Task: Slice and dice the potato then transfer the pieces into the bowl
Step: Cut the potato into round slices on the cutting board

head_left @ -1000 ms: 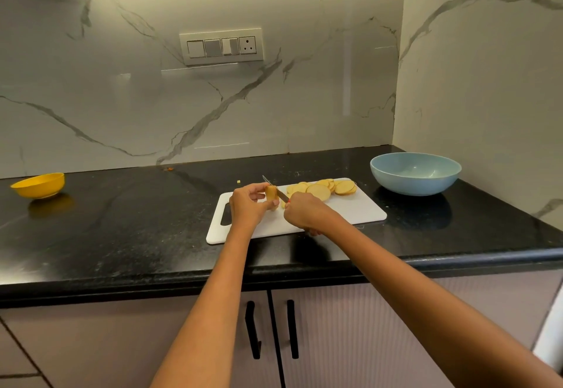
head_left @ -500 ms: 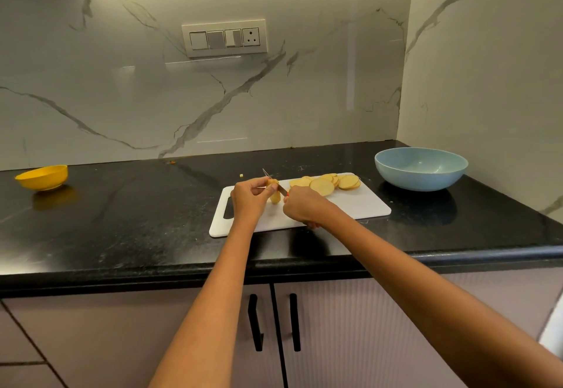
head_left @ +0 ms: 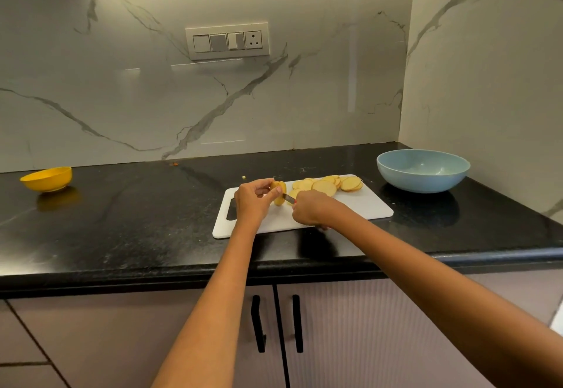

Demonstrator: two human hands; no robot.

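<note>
On the white cutting board [head_left: 359,209] my left hand [head_left: 253,201] pinches the last stub of the yellow potato [head_left: 278,194] upright. My right hand [head_left: 310,209] grips a small knife [head_left: 288,198]; only a short bit of blade shows, low against the stub's right side, and the handle is hidden in the fist. Several round potato slices [head_left: 329,185] lie overlapped on the far part of the board. The light blue bowl [head_left: 423,171], with nothing visible inside, stands on the counter to the board's right.
A small yellow bowl [head_left: 47,179] sits far left on the black countertop [head_left: 122,223]. Marble walls close the back and the right side. A switch panel [head_left: 227,41] hangs on the back wall. Cabinet doors with black handles [head_left: 258,323] are below the counter edge.
The knife blade, raised above the stub before, has come down along its right side. My left hand stays on the stub. The view has tilted a little.
</note>
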